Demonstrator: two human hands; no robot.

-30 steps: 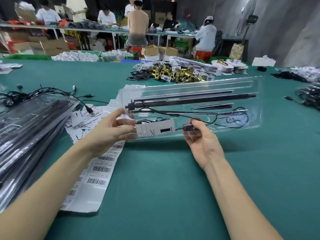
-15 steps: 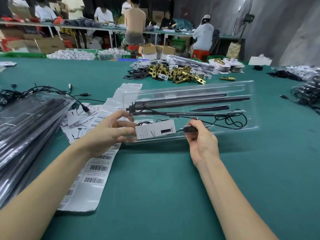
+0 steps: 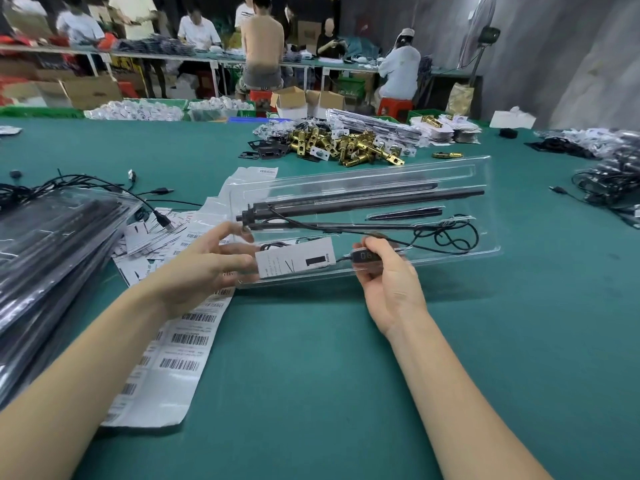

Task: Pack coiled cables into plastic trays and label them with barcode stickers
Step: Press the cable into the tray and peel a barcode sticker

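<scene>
I hold the clear plastic tray tilted up off the green counter so I can see into its pockets. My left hand has its fingers closed on the tray's near left end, right beside the white card, steadying it. My right hand pinches the small black controller against the near rim, likely to seat it in its pocket. The cable loops just beyond my right fingers, inside the tray below the long black rods. The barcode stickers lie under my left wrist, ready for labelling.
</scene>
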